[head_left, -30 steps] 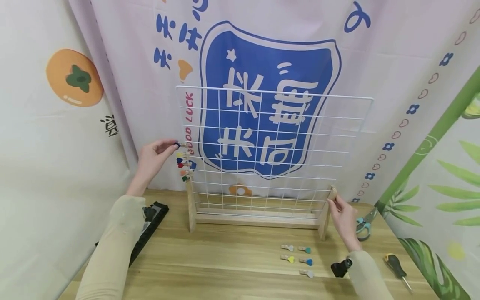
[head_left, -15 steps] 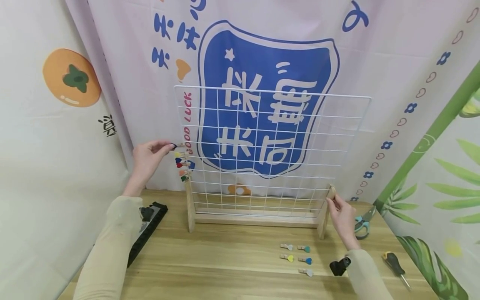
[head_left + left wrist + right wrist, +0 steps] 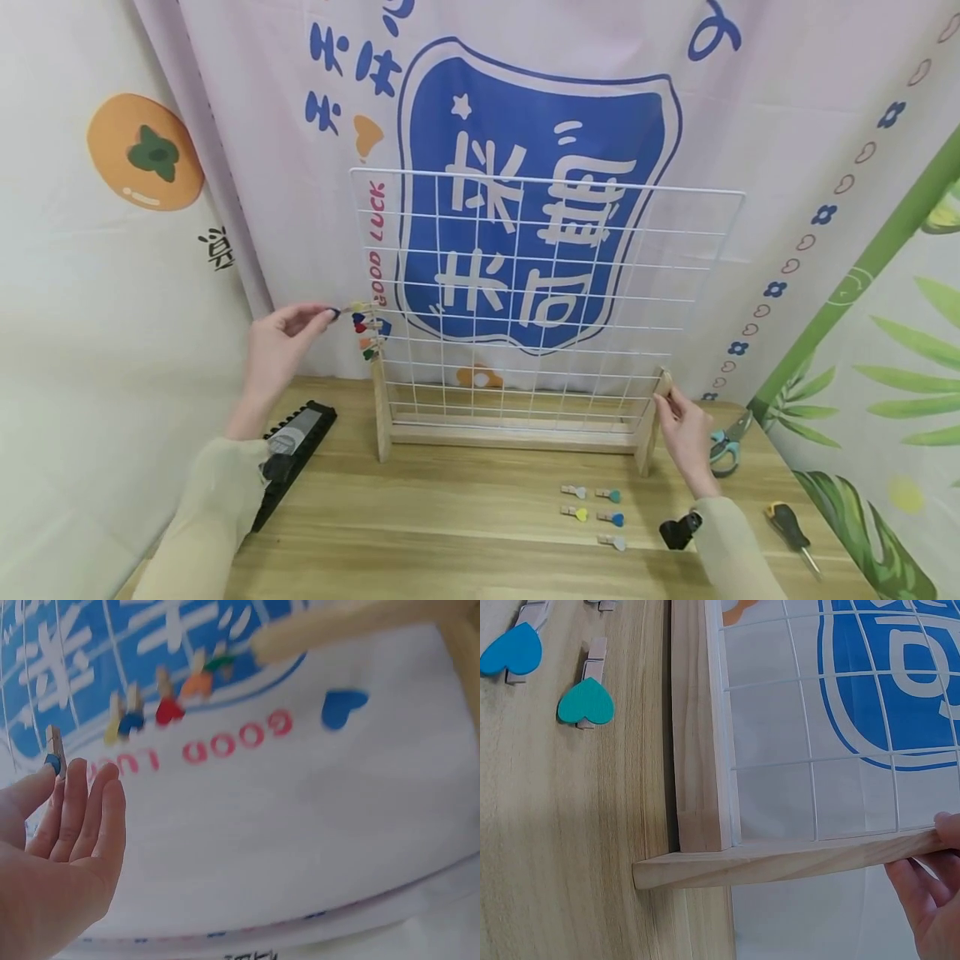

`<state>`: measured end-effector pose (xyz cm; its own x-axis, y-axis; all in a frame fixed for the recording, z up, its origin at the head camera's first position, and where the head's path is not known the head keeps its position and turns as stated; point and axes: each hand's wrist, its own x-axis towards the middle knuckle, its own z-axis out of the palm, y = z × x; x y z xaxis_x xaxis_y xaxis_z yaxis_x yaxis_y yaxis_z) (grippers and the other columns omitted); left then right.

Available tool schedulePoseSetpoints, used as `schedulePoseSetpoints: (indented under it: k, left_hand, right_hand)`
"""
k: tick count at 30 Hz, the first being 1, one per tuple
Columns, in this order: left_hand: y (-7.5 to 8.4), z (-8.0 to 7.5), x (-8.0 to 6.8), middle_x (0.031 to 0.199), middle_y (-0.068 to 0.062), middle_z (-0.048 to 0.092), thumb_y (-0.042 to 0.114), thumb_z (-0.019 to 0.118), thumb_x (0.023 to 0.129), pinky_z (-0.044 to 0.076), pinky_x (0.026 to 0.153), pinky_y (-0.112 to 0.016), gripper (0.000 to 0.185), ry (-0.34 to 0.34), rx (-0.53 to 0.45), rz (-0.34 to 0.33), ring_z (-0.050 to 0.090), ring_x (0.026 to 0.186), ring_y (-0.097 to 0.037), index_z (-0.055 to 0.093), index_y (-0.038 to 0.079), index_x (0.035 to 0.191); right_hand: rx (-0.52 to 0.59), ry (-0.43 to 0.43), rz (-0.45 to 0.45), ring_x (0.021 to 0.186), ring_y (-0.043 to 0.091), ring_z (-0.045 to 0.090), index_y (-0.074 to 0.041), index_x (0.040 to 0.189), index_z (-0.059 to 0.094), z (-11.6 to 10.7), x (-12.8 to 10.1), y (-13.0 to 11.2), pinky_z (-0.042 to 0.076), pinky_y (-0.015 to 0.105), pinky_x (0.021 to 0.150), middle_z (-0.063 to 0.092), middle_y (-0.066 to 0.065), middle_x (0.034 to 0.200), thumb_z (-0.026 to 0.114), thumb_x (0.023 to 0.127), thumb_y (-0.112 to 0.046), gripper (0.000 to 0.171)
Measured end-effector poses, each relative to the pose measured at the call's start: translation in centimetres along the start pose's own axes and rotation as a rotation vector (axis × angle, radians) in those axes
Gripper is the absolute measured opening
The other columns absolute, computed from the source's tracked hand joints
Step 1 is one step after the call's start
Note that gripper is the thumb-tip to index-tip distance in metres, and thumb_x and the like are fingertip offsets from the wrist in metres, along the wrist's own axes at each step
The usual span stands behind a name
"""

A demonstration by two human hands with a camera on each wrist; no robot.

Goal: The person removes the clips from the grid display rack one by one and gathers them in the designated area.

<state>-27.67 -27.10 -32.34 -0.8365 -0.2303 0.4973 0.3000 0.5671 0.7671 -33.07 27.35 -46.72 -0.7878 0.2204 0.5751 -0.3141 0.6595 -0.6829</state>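
Note:
A white wire grid (image 3: 540, 275) stands in a wooden stand (image 3: 510, 437) on the table. My left hand (image 3: 326, 312) pinches a small wooden clip with a dark blue heart (image 3: 333, 312) just left of the grid's left edge, apart from the wire; the left wrist view shows this clip (image 3: 53, 754) at my fingertips (image 3: 75, 776). Several coloured heart clips (image 3: 367, 332) hang on that left edge. My right hand (image 3: 663, 402) grips the top of the stand's right post (image 3: 664, 382); in the right wrist view its fingers (image 3: 930, 900) curl under the post (image 3: 780, 862).
Several heart clips (image 3: 594, 507) lie on the table in front of the stand, two showing in the right wrist view (image 3: 585, 703). Scissors (image 3: 726, 450) and a screwdriver (image 3: 791, 533) lie at the right. A black block (image 3: 296, 454) lies at the left. Printed cloth hangs behind.
My left hand has drawn down and to the left, away from the grid's edge, taking the dark blue heart clip with it. The right hand has stayed on the post.

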Motion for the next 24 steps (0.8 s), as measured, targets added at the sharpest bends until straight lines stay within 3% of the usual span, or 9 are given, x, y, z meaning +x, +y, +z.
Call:
schedulePoseSetpoints:
  k: [3, 6, 10, 17, 23, 24]
  left_hand:
    - [-0.7, 1.1, -1.5, 0.113, -0.011, 0.075, 0.036, 0.065, 0.096, 0.048, 0.079, -0.006, 0.039, -0.079, 0.011, -0.018, 0.062, 0.083, 0.015, 0.068, 0.004, 0.118]
    - [-1.9, 2.6, -3.0, 0.115, -0.021, 0.072, 0.033, 0.065, 0.097, 0.049, 0.078, -0.008, 0.036, -0.137, 0.009, -0.025, 0.061, 0.084, 0.015, 0.068, 0.003, 0.116]
    - [-3.9, 5.0, -4.9, 0.109, -0.016, 0.075, 0.031, 0.067, 0.095, 0.050, 0.078, -0.011, 0.032, -0.194, 0.028, -0.041, 0.063, 0.084, 0.009, 0.070, 0.005, 0.114]
    - [-6.2, 9.9, -8.2, 0.099, -0.012, 0.077, 0.018, 0.071, 0.092, 0.054, 0.073, -0.017, 0.018, -0.335, 0.015, -0.012, 0.072, 0.085, -0.021, 0.073, 0.005, 0.104]
    - [-7.4, 13.2, -10.1, 0.093, -0.009, 0.077, 0.013, 0.073, 0.089, 0.055, 0.071, -0.016, 0.013, -0.432, 0.007, 0.021, 0.072, 0.081, -0.017, 0.074, 0.005, 0.099]
    - [-7.5, 13.7, -10.4, 0.092, -0.009, 0.077, 0.013, 0.072, 0.089, 0.054, 0.070, -0.016, 0.011, -0.443, 0.007, 0.028, 0.071, 0.079, -0.016, 0.074, 0.005, 0.097]
  right_hand:
    - [0.004, 0.004, -0.004, 0.101, 0.048, 0.067, 0.012, 0.125, 0.059, 0.0, 0.0, 0.0, 0.050, 0.037, 0.079, 0.064, 0.035, 0.115, 0.063, 0.096, -0.005, 0.034]
    - [0.011, 0.010, -0.008, 0.100, 0.049, 0.067, 0.013, 0.124, 0.060, 0.0, 0.1, 0.1, 0.050, 0.035, 0.079, 0.064, 0.035, 0.115, 0.063, 0.095, -0.004, 0.033]
    - [0.023, 0.019, -0.021, 0.099, 0.049, 0.067, 0.013, 0.123, 0.061, 0.1, 0.1, 0.1, 0.050, 0.032, 0.078, 0.065, 0.035, 0.113, 0.064, 0.094, -0.002, 0.032]
    - [0.021, 0.021, -0.009, 0.099, 0.048, 0.068, 0.013, 0.123, 0.060, 0.1, 0.1, 0.1, 0.051, 0.028, 0.077, 0.065, 0.035, 0.113, 0.064, 0.094, -0.002, 0.033]
    - [0.018, 0.019, -0.002, 0.100, 0.048, 0.067, 0.013, 0.123, 0.061, 0.2, 0.2, 0.1, 0.051, 0.027, 0.077, 0.065, 0.034, 0.113, 0.063, 0.094, -0.003, 0.032]
    - [0.020, 0.018, -0.001, 0.100, 0.048, 0.067, 0.013, 0.122, 0.061, 0.2, 0.1, 0.1, 0.051, 0.022, 0.076, 0.065, 0.034, 0.113, 0.063, 0.094, -0.003, 0.032]
